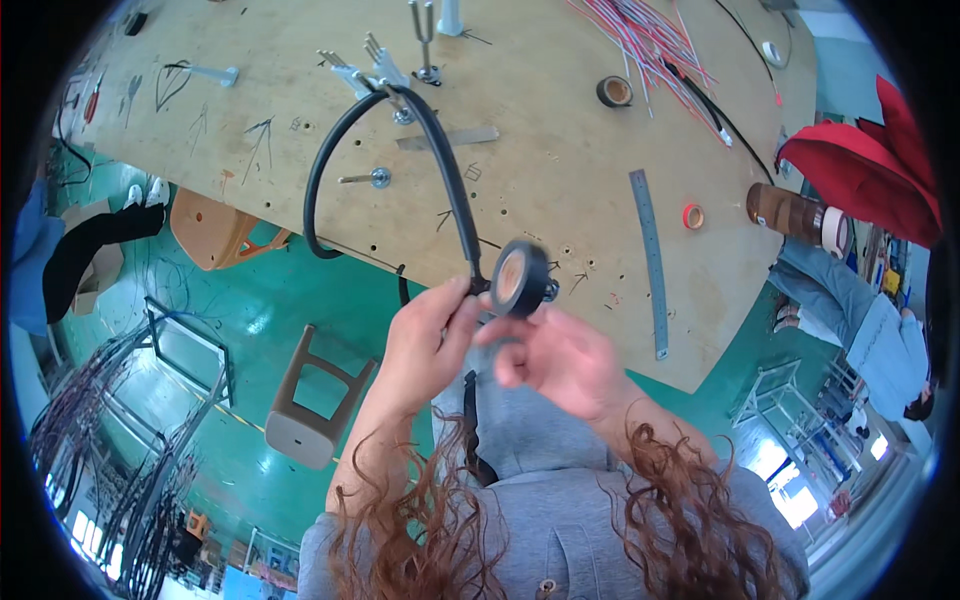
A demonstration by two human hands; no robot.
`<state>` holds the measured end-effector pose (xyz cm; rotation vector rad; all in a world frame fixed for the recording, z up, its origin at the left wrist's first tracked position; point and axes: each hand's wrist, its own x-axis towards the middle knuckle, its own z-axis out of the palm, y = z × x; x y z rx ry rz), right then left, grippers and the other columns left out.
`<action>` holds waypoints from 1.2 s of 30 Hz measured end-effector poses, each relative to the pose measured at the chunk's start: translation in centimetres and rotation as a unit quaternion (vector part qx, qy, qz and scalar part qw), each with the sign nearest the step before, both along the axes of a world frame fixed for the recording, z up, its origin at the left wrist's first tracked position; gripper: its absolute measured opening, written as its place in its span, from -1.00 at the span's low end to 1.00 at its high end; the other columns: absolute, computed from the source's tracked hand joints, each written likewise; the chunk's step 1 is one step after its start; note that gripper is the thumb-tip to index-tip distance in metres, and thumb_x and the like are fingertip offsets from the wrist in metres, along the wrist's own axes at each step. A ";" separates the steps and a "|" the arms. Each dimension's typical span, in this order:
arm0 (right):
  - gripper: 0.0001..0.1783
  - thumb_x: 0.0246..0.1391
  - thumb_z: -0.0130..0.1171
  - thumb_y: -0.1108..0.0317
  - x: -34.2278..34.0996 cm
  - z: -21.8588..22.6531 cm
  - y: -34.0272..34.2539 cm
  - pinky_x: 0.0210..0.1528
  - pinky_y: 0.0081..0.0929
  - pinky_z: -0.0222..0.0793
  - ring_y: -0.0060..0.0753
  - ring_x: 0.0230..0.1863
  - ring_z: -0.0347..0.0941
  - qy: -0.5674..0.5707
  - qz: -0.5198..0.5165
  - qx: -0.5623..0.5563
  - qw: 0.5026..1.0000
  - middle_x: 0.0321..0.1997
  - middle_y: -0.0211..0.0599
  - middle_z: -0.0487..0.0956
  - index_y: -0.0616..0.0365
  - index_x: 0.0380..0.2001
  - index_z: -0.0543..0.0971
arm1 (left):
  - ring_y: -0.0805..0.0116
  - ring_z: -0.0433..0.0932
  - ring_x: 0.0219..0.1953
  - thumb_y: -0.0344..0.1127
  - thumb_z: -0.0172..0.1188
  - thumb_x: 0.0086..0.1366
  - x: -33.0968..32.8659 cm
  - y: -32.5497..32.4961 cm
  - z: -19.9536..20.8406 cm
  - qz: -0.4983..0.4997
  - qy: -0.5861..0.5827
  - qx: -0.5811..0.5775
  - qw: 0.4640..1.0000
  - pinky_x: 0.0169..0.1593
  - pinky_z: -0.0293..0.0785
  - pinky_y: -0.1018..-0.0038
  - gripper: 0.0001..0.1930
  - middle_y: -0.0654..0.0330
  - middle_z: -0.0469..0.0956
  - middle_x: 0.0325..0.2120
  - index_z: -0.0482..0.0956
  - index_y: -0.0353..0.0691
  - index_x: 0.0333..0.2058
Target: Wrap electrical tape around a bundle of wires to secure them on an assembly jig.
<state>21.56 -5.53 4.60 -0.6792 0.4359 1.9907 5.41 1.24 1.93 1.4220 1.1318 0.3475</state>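
A thick black cable (446, 165) loops up over a pronged metal post on the board and comes back down to my left hand (430, 335). My left thumb and fingers are pinched closed around its near end. Right beside that end is a roll of black tape (522, 279), tilted, its brown core showing. My right hand (565, 362) is just below the roll, palm partly turned up, fingers partly curled and smeared by motion. Whether those fingers grip the roll or only brush its lower edge cannot be made out.
On the wooden board (560, 180) are pronged posts (425, 45), a steel ruler (650, 265), a flat metal strip (447, 138), another black tape roll (614, 92), a red tape roll (693, 216), a bottle (795, 215) and red-white wires (650, 35). A stool (318, 400) stands at left; people are nearby.
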 end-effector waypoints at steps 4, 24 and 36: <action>-0.49 0.10 -0.06 0.17 3.3 -0.3 -0.6 -0.16 -0.53 0.29 -0.44 -0.25 0.40 -0.191 0.100 0.137 0.967 -0.14 -0.20 0.43 0.23 0.06 0.26 | 0.29 0.42 -0.63 -0.34 0.14 0.13 0.2 0.4 1.8 -0.050 0.051 -0.010 0.997 -0.53 0.32 0.44 -0.85 0.10 0.39 -0.66 0.45 -0.26 -0.34; -0.70 0.22 -0.15 0.17 4.2 -0.9 -0.3 -0.46 -0.68 0.17 -0.71 -0.55 0.20 -0.511 0.295 0.281 0.757 -0.58 -0.50 0.35 0.20 -0.34 0.42 | 0.14 0.36 -0.69 -0.34 0.16 0.13 1.2 1.4 0.8 -0.050 0.065 0.018 0.996 -0.58 0.26 0.41 -0.58 0.08 0.41 -0.72 0.28 -0.22 -0.03; -0.61 0.27 -0.34 0.10 2.9 -0.3 -1.6 -0.63 -0.72 0.16 -0.67 -0.72 0.21 -0.314 0.280 0.133 0.897 -0.68 -0.49 0.27 0.20 -0.31 0.34 | 0.32 0.50 -0.35 -0.37 -0.04 0.27 3.7 -4.4 1.3 0.260 -0.033 -0.005 0.965 -0.18 0.41 0.43 -0.76 0.10 0.50 -0.41 0.34 -0.37 -0.13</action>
